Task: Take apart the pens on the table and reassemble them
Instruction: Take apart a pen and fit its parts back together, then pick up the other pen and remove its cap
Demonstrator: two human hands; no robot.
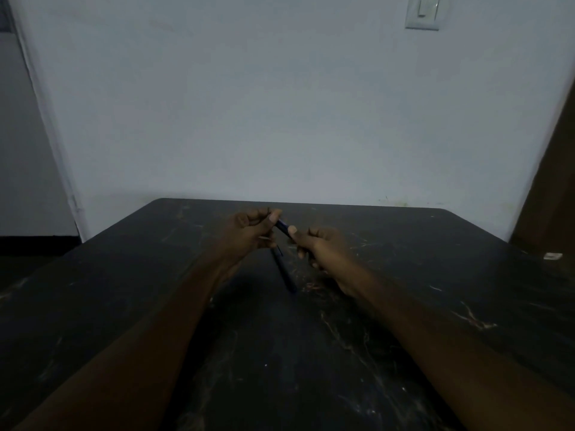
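Note:
A dark blue pen [282,227] is held in the air over the middle of the black table [124,306], between my two hands. My left hand [249,234] pinches its far end with thumb and fingers. My right hand [320,247] grips its near end, and most of that end is hidden in the fist. A second dark pen [284,273] lies on the table just below and between my hands, pointing towards me. A thin dark piece pokes out under my left hand; I cannot tell what it is.
A small white object [553,256] lies near the table's right edge. The table's far edge meets a pale wall [280,119] with a light switch [423,14]. A dark brown door [553,181] stands at the right.

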